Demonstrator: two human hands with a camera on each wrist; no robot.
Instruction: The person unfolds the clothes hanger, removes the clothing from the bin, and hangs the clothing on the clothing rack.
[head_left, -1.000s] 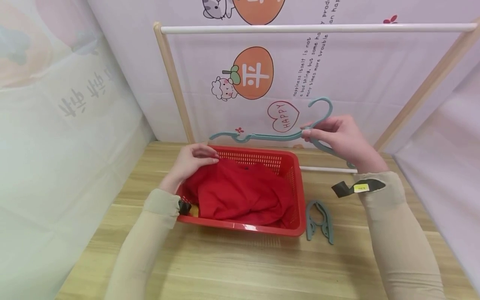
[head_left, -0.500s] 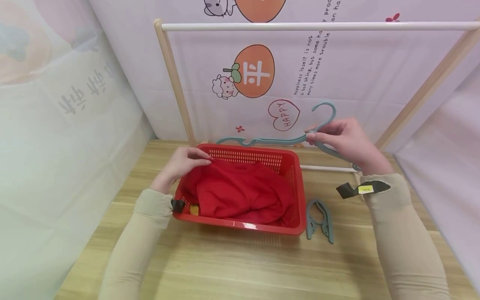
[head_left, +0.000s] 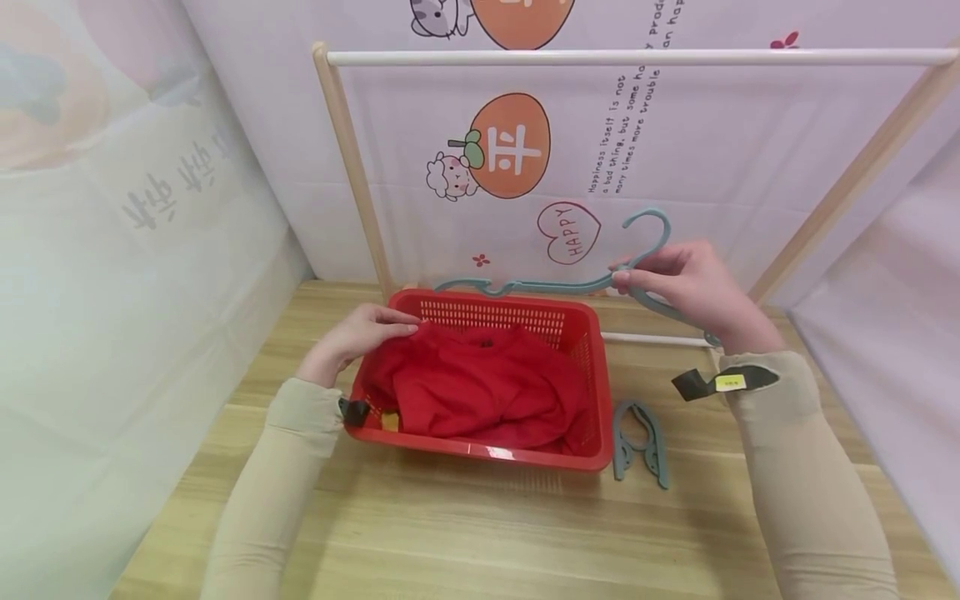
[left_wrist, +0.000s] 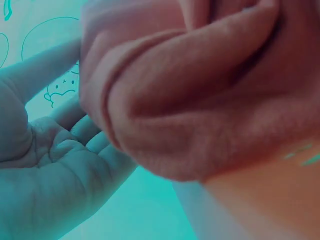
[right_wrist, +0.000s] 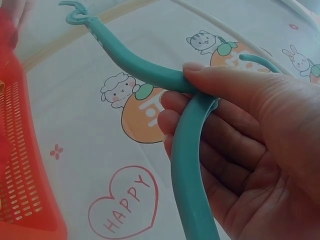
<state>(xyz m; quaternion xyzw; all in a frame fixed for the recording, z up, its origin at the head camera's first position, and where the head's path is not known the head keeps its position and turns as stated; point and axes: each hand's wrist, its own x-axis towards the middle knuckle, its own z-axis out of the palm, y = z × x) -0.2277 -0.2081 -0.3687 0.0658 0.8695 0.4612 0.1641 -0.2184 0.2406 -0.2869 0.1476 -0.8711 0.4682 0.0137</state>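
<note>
My left hand [head_left: 365,335] pinches the far left edge of a red garment [head_left: 491,387], which lies bunched inside a red basket [head_left: 606,433]. The left wrist view has the cloth [left_wrist: 200,110] large and close, with thumb and fingers reaching to its edge. To the right of the basket, my right hand [head_left: 690,279] holds a teal clothes hanger [head_left: 558,287] at its middle, below the hook. One arm of the hanger spans leftward behind the basket's far rim. In the right wrist view, thumb and fingers grip the hanger [right_wrist: 135,67] at its centre joint.
A folded grey-green hanger [head_left: 640,442] lies on the wooden table [head_left: 480,525] beside the basket. Behind stands a rack with a white top bar [head_left: 570,57] and wooden posts [head_left: 352,175]. Something yellow [head_left: 390,421] shows in the basket's near left corner. Printed cloth walls surround the table.
My left hand has shifted slightly left, with the garment's edge in its fingers. My right hand has lowered the hanger a little and moved it slightly right.
</note>
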